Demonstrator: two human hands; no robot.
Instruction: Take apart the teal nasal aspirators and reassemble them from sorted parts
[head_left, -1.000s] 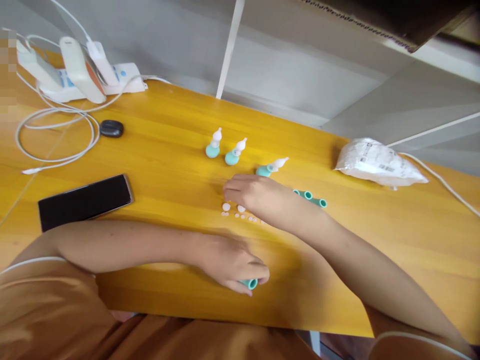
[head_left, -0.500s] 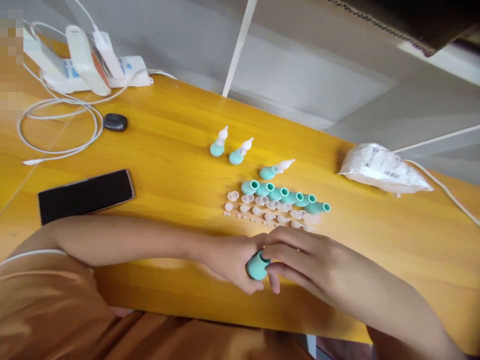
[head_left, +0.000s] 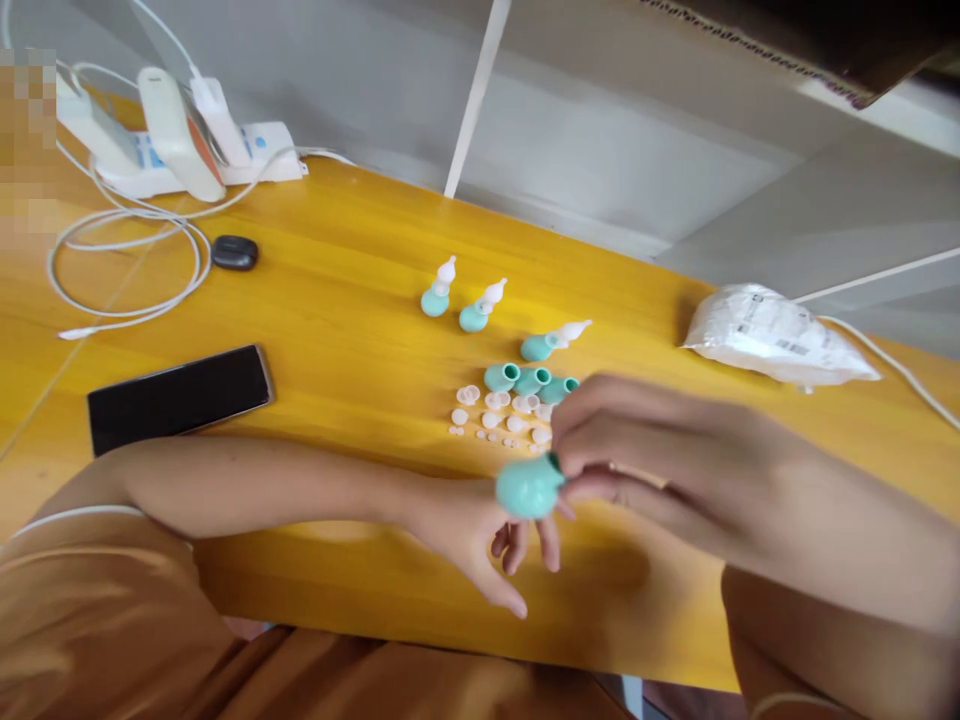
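My right hand (head_left: pixel 637 450) pinches a teal rubber bulb (head_left: pixel 529 487) by its neck and holds it a little above the yellow table (head_left: pixel 337 300). Just below the bulb my left hand (head_left: pixel 480 535) rests with its fingers spread and nothing in it. Behind the hands lie a row of loose teal bulbs (head_left: pixel 525 380) and several small clear tips (head_left: pixel 487 410); my right hand hides part of both rows. Three assembled bulbs with white tips (head_left: pixel 480 305) stand and lie farther back.
A black phone (head_left: pixel 178 398) lies at the left. Behind it are a small black case (head_left: pixel 234 252), a coiled white cable (head_left: pixel 127 270) and a power strip with plugs (head_left: pixel 172 140). A white plastic bag (head_left: pixel 772 335) lies at the right. A grey wall runs along the table's back.
My right hand came from the small parts to my left hand, took the teal bulb and lifted it. My left hand let go and opened its fingers.
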